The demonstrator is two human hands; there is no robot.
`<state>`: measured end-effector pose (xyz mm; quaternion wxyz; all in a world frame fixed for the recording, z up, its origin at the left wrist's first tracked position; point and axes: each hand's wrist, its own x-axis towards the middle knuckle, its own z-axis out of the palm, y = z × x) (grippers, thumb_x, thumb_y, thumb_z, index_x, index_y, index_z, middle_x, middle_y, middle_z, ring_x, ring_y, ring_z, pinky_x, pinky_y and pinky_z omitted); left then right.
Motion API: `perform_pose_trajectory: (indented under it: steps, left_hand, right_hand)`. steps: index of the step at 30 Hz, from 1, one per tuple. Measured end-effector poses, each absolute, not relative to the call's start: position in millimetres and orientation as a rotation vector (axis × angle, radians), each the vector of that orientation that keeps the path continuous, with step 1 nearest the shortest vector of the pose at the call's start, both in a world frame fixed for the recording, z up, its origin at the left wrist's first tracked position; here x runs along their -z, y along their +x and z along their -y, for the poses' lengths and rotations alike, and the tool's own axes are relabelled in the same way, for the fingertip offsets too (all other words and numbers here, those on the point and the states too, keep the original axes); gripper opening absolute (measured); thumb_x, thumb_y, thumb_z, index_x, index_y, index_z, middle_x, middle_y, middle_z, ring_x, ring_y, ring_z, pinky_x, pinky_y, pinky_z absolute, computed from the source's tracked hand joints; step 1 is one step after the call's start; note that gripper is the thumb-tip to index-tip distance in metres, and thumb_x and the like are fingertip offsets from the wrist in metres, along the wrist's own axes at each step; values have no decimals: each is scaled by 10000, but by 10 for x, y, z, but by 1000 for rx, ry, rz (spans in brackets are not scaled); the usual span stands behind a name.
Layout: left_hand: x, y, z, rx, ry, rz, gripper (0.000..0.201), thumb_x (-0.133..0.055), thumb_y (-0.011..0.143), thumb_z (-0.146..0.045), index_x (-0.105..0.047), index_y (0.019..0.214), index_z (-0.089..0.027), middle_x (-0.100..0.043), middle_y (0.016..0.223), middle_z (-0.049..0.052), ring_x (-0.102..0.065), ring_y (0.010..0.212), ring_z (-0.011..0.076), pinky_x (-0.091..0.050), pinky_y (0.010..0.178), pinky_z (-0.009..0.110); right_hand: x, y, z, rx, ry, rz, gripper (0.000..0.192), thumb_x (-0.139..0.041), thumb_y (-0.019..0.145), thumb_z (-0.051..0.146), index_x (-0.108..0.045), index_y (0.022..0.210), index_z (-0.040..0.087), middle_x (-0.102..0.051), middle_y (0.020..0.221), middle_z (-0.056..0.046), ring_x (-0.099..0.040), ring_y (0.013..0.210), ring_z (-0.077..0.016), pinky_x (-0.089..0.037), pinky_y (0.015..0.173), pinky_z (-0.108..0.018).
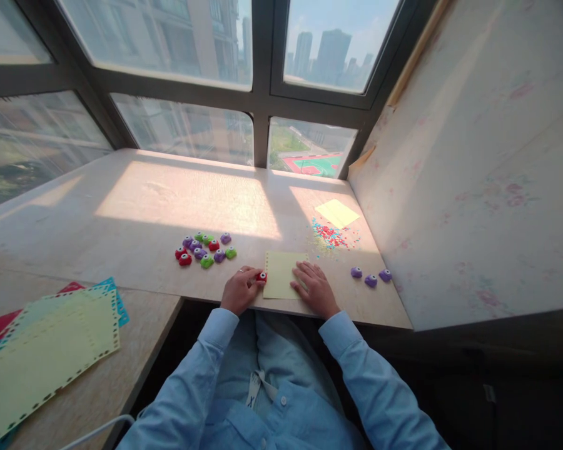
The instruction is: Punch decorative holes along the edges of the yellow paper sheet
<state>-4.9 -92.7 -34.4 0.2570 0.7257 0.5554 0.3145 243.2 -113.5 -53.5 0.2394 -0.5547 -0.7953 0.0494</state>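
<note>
Apparently midway, the left hand [238, 290] is gripping a red punch [261, 277] on the yellow sheet's [281, 274] left edge in the lower centre, the right hand [313, 287] is lying open and flat on it, confetti [331, 236] is already lying above, and the sheet's other edges are looking unpunched.

Left hand [238, 290] curled, fingers pinched closed at its right edge. Right hand [313, 287] flat, palm down, fingers spread. Both forearms sleeved.

1. Your left hand [238, 289] pinches a glossy red plastic punch [261, 276].
2. Your right hand [313, 286] lies on matt yellow paper [281, 274].
3. Worktop [159, 206]: pale matt wood-look, smooth.
4. Your sleeves: soft blue cloth.
</note>
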Motion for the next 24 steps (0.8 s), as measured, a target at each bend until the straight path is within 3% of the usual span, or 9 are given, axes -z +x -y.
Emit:
perform_pose_trajectory:
  steps: [12,18,24]
  left_hand:
    - [386,-105,1011,-1240,1666,-1457,314,-592,826,-329,-683,1085,-177,-689,1035,74,-551,591,103,-520,633,274]
    - [322,-148,1010,-1283,1265,-1342,507,-668,773,-513,-674,1109,-133,-693,718,35,-578,536,131,-485,489,252]
    - [231,-115,1054,-1345,1153,-1329,465,-767,665,-521,-704,918,-136,-574,537,-32,-522,504,108,-423,468,219]
  right_hand:
    - [564,2464,1121,-219,-1447,2068,366,-548,942,378,-652,1249,209,-591,1387,-122,-494,1340,-278,-350,1135,-525]
    - [501,2489,1133,-327,-1341,1817,335,-548,935,368,-661,1214,221,-674,1256,-120,-590,1219,-255,-449,1063,-495]
    - [363,2478,1226,-221,-1334,1545,224,-523,941,337,-707,995,221,-728,991,-94,-663,980,-239,-525,915,-439]
